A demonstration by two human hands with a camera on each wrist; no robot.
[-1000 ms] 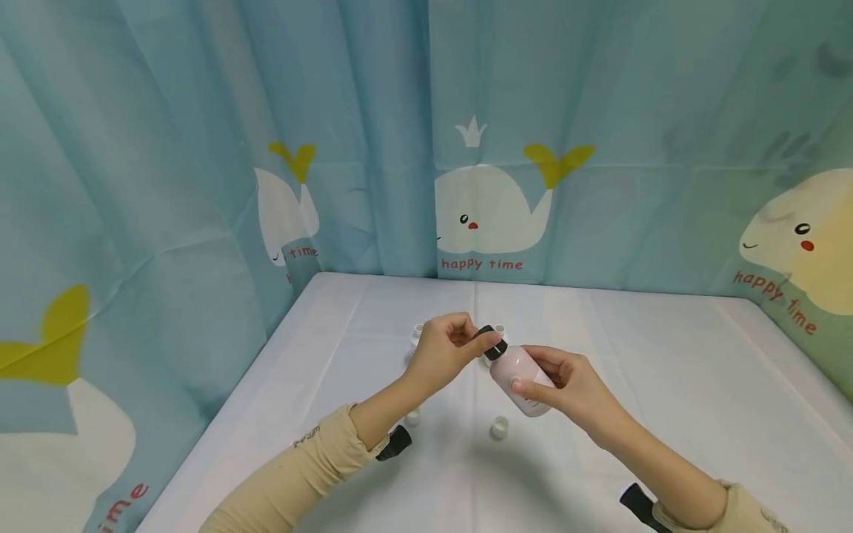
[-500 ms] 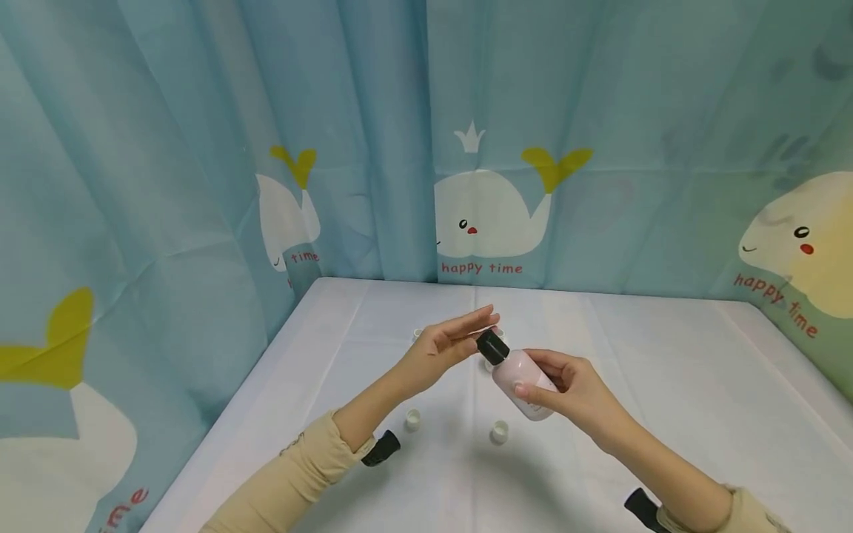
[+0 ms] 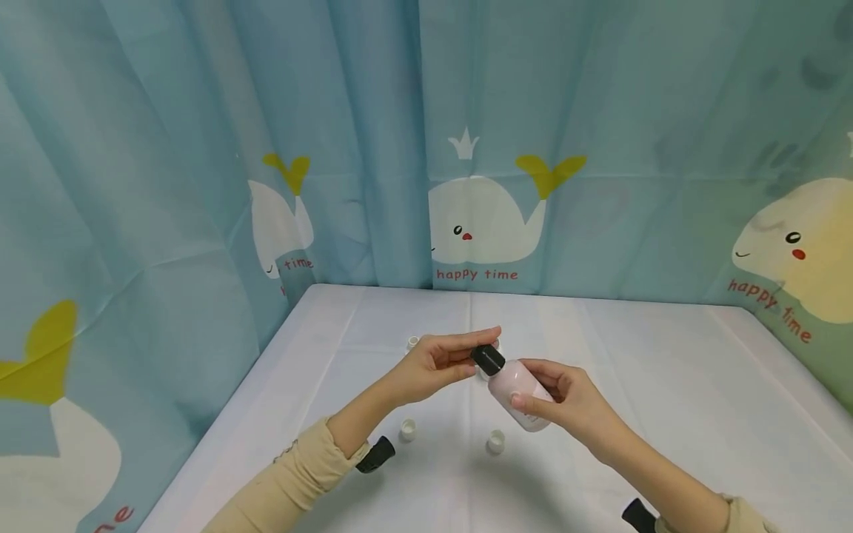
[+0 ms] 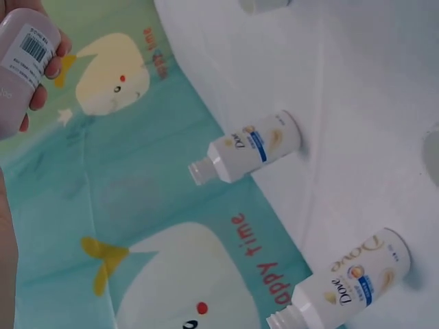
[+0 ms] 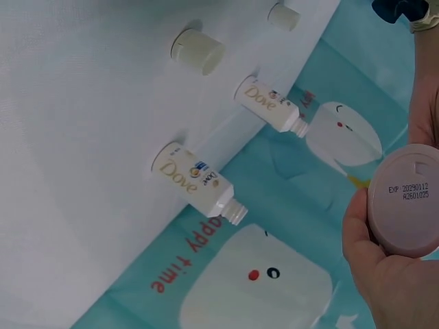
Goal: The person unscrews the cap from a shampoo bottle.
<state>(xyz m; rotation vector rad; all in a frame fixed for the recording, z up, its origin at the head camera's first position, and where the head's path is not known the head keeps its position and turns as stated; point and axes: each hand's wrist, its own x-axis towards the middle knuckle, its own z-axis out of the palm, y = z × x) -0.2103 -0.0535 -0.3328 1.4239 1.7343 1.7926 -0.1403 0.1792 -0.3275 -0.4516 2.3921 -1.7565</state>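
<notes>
- The whale-print curtain (image 3: 200, 148) closes in the white table (image 3: 666, 385) along its far edge and down both sides, meeting at the back corners, so the way in lies open only on the near side, where the arms come from.
- The table top has broad bare cloth to the right of the hands and a narrower bare strip to their left, running up to the curtain.
- The pink bottle (image 3: 523, 396) is held up off the table near its middle, tilted with its neck up and to the left; the right wrist view shows its round base (image 5: 405, 209) with a printed expiry code.
- The right hand (image 3: 566, 396) grasps the pink bottle round its body, thumb in front and fingers behind.
- The left hand (image 3: 436, 363) lies just left of the bottle's neck with fingers stretched out almost straight, the fingertips over the black cap (image 3: 489, 359); whether they press it or only brush it is hard to tell from here.
- Two uncapped white Dove bottles (image 5: 195, 179) (image 5: 271, 104) stand on the table behind the hands, near the far edge, slightly apart from each other.
- Two small white caps (image 3: 408, 428) (image 3: 495, 442) sit on the table nearer the person, below the hands, one under each wrist, apart from the bottles.
</notes>
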